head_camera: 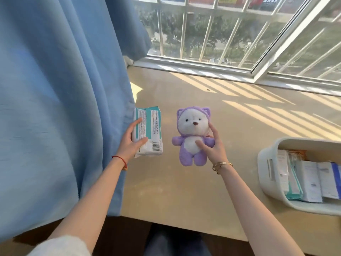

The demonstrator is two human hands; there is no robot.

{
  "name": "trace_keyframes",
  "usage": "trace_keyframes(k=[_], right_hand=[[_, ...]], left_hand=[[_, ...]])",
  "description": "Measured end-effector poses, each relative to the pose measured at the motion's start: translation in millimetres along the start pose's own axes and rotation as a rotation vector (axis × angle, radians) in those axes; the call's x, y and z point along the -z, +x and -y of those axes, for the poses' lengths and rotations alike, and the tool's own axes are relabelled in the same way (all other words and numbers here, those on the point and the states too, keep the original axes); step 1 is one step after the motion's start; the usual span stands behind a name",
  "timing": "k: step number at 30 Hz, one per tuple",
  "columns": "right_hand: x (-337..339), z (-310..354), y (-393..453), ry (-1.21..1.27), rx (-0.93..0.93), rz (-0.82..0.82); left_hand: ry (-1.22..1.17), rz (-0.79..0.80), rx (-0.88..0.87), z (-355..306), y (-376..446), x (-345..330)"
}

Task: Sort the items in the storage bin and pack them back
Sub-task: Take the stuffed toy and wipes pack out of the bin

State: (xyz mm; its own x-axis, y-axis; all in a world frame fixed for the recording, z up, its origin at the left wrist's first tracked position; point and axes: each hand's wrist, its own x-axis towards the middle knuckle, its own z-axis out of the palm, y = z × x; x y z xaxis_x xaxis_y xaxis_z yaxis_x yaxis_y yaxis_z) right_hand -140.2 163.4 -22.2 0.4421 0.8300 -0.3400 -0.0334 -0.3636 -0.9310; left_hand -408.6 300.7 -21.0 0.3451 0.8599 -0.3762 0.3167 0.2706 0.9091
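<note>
My left hand (130,143) grips a white and teal soft pack (150,132) with a barcode, thumb on its front, held above the sill near the curtain. My right hand (215,145) holds a purple plush bear (191,135) with a white face upright, thumb on its belly and a finger behind its head. The white storage bin (265,163) stands at the right edge of the beige sill, with several flat boxes and packets (304,180) standing inside it.
A blue curtain (60,100) hangs along the left and touches the beige window sill (184,191). A barred window (230,34) runs along the back. Sun stripes fall across the sill's far right. The sill's front edge is near my legs.
</note>
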Motion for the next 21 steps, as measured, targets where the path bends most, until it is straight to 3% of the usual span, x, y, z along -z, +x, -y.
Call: trace_keyframes(k=[10, 21], right_hand=[[-36, -77, 82, -0.021, 0.013, -0.047], [-47, -104, 93, -0.110, 0.098, -0.096]], left_hand=[[0.013, 0.078, 0.063, 75, 98, -3], [0.162, 0.075, -0.025, 105, 122, -2]])
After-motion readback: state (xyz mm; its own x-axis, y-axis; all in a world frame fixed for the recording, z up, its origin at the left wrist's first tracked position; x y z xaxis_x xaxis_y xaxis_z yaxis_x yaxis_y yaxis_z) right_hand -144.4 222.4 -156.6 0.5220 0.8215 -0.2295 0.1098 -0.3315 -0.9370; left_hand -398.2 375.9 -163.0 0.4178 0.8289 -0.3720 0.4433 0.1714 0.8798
